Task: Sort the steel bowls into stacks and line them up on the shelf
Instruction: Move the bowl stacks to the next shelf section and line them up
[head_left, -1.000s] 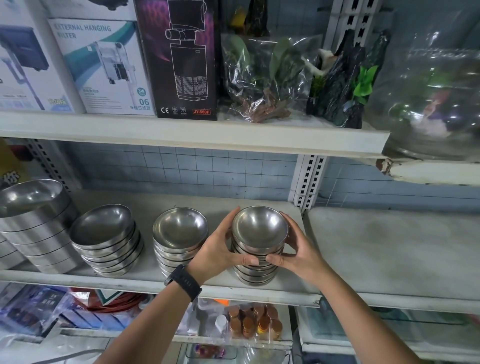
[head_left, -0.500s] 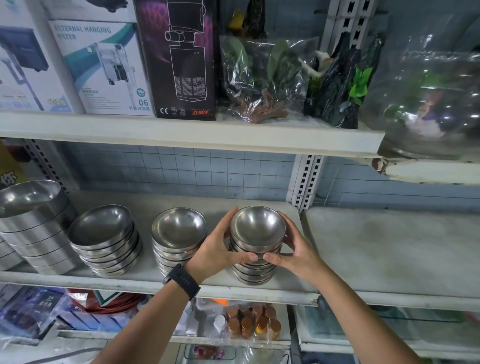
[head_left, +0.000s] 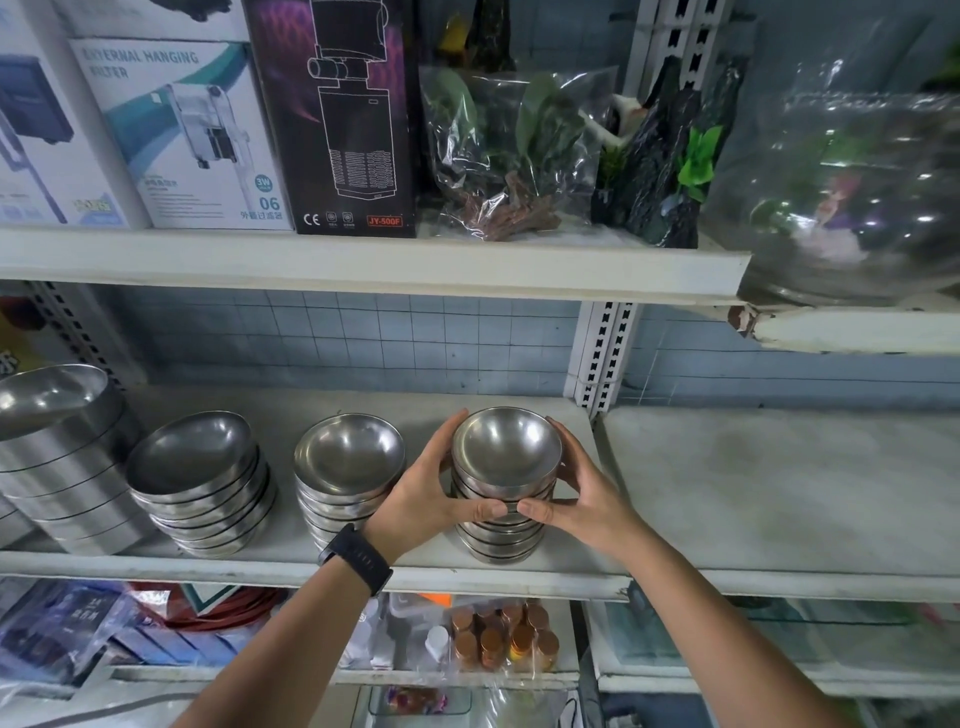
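Both hands are cupped round the rightmost stack of small bowls (head_left: 506, 454), which sits on the middle shelf (head_left: 493, 578) close to its near edge. The left hand (head_left: 421, 493) wraps the stack's left side and the right hand (head_left: 589, 499) its right. The fingers curl behind the rims, and the two thumbs (head_left: 485, 512) almost meet across the near face, about halfway up. Each grip is curled round the stack itself, not laid flat against it.

To my eye the step is squaring this stack and settling it into the row. It should go best with even pressure from both sides, so the nested bowls centre on one another. A slide along the board looks safer than a lift, since polished steel slips and the upper bowls could shift. I would ease it a little farther in, because the base stands near the lip, with small bottles (head_left: 498, 639) on the shelf below.

The neighbouring stack (head_left: 349, 460) stands just to the left, and the left wrist crosses in front of it, so leftward room is tight. To the right, the slotted upright (head_left: 597, 358) is near, and beyond it lies the next shelf board (head_left: 779, 493). Bare board shows on the far side of the stack, up to the tiled wall. The upper shelf (head_left: 363, 265) is well above.
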